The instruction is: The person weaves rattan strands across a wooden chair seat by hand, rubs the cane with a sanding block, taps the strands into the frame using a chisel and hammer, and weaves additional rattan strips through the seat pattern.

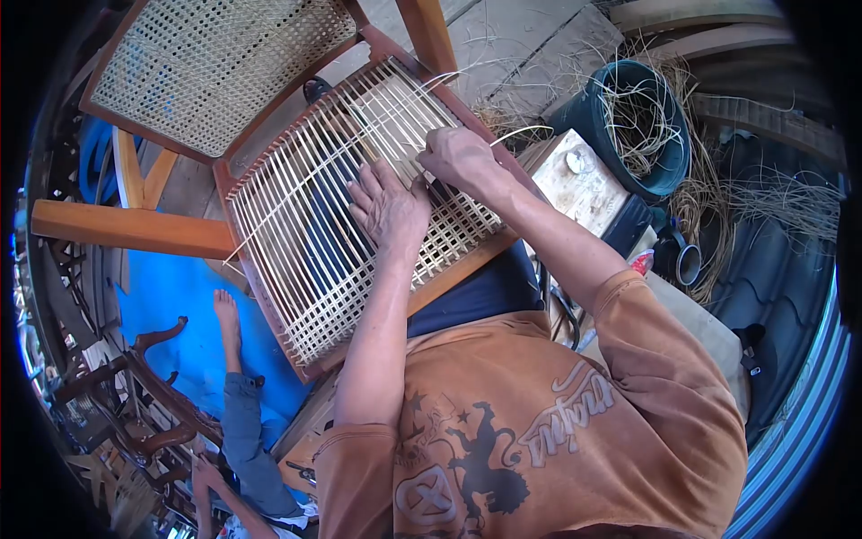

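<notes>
A wooden chair seat frame point(471, 278) lies across my lap, strung with pale cane strands point(296, 211). Close weave point(458, 225) fills the side near my body; farther out the strands run mostly parallel with gaps. My left hand point(388, 205) rests on the strands, fingers spread. Just right of it, my right hand point(456, 160) is closed, its fingertips pinching a cane strand at the weave. A loose strand end point(530, 132) curves out beyond that hand. The chair's cane backrest point(211, 72) is at the upper left, fully woven.
To the right, a dark green bucket point(582, 117) holds tangled cane. A white-topped box point(584, 184) and a dark mug point(675, 256) stand nearby. Orange-brown chair legs point(135, 229) stick out at the left. Another person's bare foot point(227, 314) is on a blue sheet point(166, 296).
</notes>
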The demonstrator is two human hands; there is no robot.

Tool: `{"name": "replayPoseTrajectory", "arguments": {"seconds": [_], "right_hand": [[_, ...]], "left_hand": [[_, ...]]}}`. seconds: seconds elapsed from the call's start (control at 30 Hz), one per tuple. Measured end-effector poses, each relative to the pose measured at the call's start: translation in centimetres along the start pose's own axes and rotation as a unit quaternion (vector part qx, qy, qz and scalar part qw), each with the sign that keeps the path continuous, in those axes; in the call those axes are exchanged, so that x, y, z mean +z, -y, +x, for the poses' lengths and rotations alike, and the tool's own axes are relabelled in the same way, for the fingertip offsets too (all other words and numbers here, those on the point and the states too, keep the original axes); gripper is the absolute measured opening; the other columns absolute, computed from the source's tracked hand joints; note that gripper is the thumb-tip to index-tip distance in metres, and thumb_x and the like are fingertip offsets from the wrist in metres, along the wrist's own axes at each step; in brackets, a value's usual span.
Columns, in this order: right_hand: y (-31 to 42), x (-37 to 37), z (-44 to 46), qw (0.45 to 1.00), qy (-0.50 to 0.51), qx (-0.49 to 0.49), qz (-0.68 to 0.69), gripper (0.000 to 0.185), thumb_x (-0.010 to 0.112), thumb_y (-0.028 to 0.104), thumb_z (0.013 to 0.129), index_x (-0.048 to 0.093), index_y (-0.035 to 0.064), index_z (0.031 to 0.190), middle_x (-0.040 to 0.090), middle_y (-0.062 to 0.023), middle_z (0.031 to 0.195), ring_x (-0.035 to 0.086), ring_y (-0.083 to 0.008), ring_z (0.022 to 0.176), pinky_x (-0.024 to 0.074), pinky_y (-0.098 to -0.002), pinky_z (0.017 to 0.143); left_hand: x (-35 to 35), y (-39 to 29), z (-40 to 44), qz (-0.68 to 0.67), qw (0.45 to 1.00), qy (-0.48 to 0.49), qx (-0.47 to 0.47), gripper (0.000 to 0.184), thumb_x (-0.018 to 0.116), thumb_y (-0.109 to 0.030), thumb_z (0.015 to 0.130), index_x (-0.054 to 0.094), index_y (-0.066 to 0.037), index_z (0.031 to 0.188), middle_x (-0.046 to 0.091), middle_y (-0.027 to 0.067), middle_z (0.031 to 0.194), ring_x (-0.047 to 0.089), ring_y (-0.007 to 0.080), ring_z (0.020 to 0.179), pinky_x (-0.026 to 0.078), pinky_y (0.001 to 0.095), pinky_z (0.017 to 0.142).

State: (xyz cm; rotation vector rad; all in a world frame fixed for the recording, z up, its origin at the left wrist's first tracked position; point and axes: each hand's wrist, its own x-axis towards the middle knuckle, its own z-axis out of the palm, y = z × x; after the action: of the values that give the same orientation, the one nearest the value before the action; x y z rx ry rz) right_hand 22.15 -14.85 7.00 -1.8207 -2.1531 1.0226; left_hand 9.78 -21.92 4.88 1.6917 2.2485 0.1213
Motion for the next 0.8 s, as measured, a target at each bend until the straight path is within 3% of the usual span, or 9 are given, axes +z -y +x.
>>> {"name": "replayPoseTrajectory", "arguments": {"seconds": [0.2, 0.37, 0.67, 0.8], "right_hand": [[0.2, 0.3, -0.4, 0.999, -0.04, -0.01, -0.014, 0.029, 0.054, 0.022, 0.078, 0.068, -0.0025, 0.084, 0.065, -0.0261, 0.084, 0.065, -0.0387, 0.084, 0.0515, -0.0449, 0.077], [1.9, -0.1, -0.8, 0.998, -0.018, 0.013, -0.061, 0.024, 0.054, 0.018, 0.078, 0.068, -0.0015, 0.085, 0.066, -0.0251, 0.084, 0.066, -0.0387, 0.084, 0.0523, -0.0444, 0.076], [3.6, 1.2, -0.4, 0.987, 0.018, -0.011, -0.158, 0.021, 0.053, 0.015, 0.081, 0.068, 0.0018, 0.088, 0.068, -0.0221, 0.085, 0.067, -0.0352, 0.083, 0.0538, -0.0424, 0.073], [0.6, 0.4, 0.6, 0.989, 0.036, -0.027, -0.138, 0.02, 0.053, 0.017, 0.082, 0.068, 0.0029, 0.083, 0.067, -0.0216, 0.081, 0.068, -0.0336, 0.081, 0.0532, -0.0431, 0.072]], "left_hand": [[-0.2, -0.3, 0.2, -0.019, 1.0, 0.004, -0.013, 0.074, 0.058, -0.038, 0.086, 0.029, 0.003, 0.141, 0.027, 0.0232, 0.146, 0.019, 0.0458, 0.136, 0.015, 0.0546, 0.11], [0.0, -0.4, 0.6, -0.06, 0.997, -0.049, 0.014, 0.072, 0.065, -0.03, 0.076, 0.037, 0.003, 0.134, 0.031, 0.0193, 0.141, 0.02, 0.0435, 0.134, 0.015, 0.053, 0.109], [0.3, -0.1, 1.1, -0.109, 0.991, -0.066, 0.049, 0.067, 0.067, -0.022, 0.074, 0.037, 0.001, 0.129, 0.031, 0.0167, 0.136, 0.027, 0.04, 0.128, 0.019, 0.0534, 0.106], [0.9, 0.6, 1.4, -0.142, 0.983, -0.096, 0.07, 0.038, 0.063, -0.015, 0.077, 0.056, -0.002, 0.112, 0.036, 0.0168, 0.132, 0.028, 0.0398, 0.127, 0.022, 0.0541, 0.104]]}}
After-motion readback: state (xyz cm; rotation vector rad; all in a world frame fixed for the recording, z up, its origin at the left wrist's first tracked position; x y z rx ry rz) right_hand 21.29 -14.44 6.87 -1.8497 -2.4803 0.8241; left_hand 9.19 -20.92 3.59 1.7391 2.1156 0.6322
